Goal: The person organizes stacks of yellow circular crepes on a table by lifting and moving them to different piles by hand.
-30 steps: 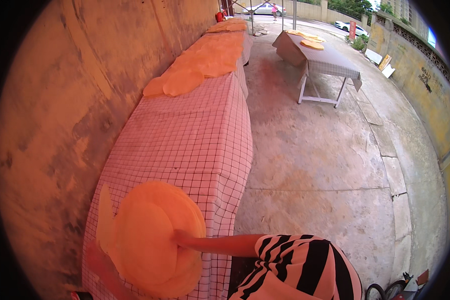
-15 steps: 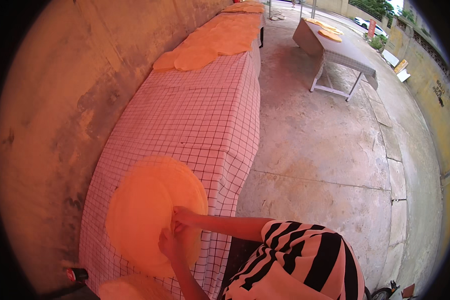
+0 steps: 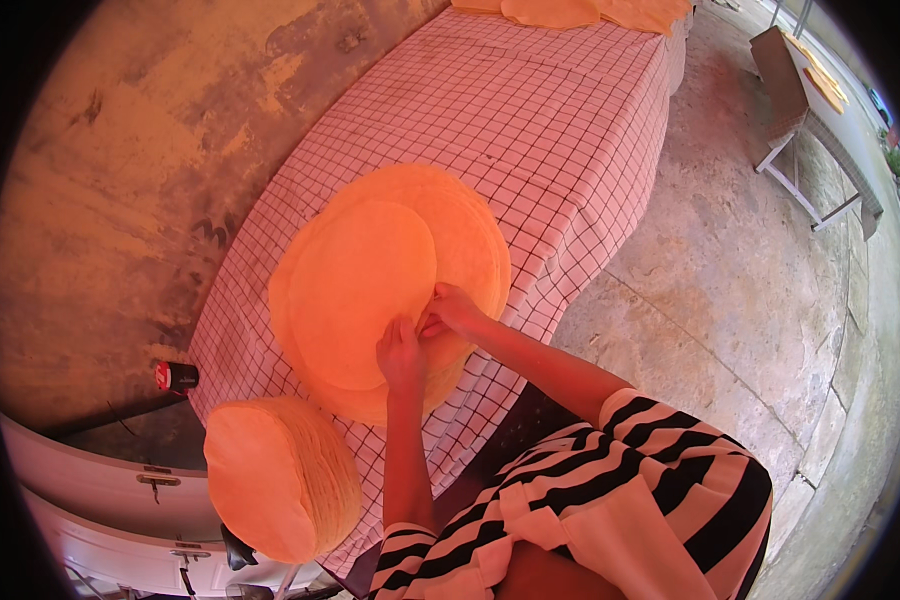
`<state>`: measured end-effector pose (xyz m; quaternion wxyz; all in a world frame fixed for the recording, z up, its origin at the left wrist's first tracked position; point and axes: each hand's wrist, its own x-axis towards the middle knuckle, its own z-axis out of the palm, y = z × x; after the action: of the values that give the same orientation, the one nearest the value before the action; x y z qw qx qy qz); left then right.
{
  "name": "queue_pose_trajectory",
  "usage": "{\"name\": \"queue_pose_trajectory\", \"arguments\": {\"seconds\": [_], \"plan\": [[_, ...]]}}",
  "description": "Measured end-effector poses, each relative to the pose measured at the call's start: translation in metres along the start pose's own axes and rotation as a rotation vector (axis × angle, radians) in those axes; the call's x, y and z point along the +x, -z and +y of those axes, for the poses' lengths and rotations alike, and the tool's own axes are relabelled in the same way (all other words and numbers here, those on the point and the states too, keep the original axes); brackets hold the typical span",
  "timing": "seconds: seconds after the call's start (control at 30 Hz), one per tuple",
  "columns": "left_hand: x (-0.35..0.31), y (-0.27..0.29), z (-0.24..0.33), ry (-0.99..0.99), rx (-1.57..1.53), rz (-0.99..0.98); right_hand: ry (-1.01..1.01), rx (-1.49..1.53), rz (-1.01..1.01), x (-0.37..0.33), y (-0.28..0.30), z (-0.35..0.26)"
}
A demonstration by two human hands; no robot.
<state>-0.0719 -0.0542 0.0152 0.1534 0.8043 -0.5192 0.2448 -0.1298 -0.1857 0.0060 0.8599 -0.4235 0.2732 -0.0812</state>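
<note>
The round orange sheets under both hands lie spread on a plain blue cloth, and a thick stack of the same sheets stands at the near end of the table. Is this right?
Not quite. The head view shows the cloth is white with a red check, not plain blue. The rest holds: the left hand and right hand rest on the spread round orange sheets, and the thick stack stands at the near end.

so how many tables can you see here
2: a long table under the checked cloth, beside the wall, and a bare grey table across the concrete at upper right. Others may lie out of view.

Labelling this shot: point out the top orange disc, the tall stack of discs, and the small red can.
top orange disc (image 3: pixel 362 290), head view, its flat middle
tall stack of discs (image 3: pixel 280 480), head view, top face
small red can (image 3: pixel 176 376), head view, its side
</note>
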Motion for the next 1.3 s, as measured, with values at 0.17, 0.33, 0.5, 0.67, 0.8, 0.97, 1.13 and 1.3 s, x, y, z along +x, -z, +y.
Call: {"name": "queue_pose_trajectory", "arguments": {"seconds": [0.17, 0.33, 0.5, 0.67, 0.8, 0.97, 1.13, 1.3], "plan": [[-0.013, -0.002, -0.003, 0.022, -0.026, -0.046, 0.008, 0.033, 0.014, -0.005, -0.004, -0.002], [-0.014, 0.0, 0.007, -0.025, -0.008, -0.012, 0.002, -0.075, 0.024, -0.008, 0.001, -0.006], [0.006, 0.02, -0.026, 0.115, 0.159, -0.38, 0.134, 0.069, -0.074, -0.023, 0.018, -0.02], [0.079, 0.123, -0.047, 0.188, 0.182, 0.029, 0.204, 0.011, 0.318, -0.039, 0.095, -0.029], [0.081, 0.131, -0.013, 0.098, 0.02, 0.015, 0.115, -0.033, 0.328, -0.051, 0.108, -0.024], [0.025, 0.045, 0.029, -0.124, 0.096, -0.1, 0.139, 0.003, 0.255, -0.044, 0.096, -0.006], [-0.003, 0.002, 0.052, -0.15, 0.08, -0.095, 0.183, 0.039, 0.369, -0.052, 0.077, -0.003], [0.011, -0.005, 0.065, -0.126, 0.096, -0.126, 0.028, -0.014, 0.244, -0.054, 0.073, -0.011]]}}
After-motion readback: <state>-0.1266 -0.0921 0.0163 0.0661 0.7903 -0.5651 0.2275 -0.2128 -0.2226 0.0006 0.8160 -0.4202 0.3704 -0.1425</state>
